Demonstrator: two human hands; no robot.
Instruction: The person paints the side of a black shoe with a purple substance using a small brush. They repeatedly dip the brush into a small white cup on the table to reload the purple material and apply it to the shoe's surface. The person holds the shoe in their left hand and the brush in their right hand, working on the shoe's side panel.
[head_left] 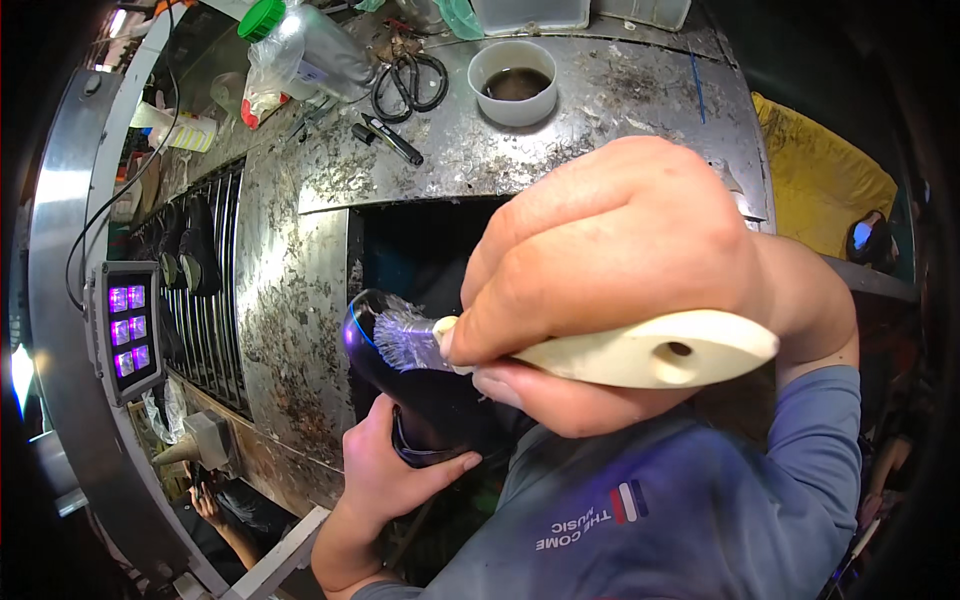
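Observation:
My right hand (610,265) is closed around a flat brush (630,352) with a cream handle that has a hole near its end. The brush's pale, splayed bristles lie against the toe of a black shoe (420,395). A thin blue line curves across the shiny toe, which reflects purple light. From below, my left hand (385,460) grips the shoe by its opening, thumb on the right side and fingers to the left. The brush and my right hand hide part of the shoe.
On the stained metal bench (285,300) stand a white bowl of dark liquid (513,85), black-handled scissors (410,88), a marker (392,140) and a clear green-capped jar (325,50). A lamp with purple lights (128,330) is at left. Another person's hand (207,503) shows lower left.

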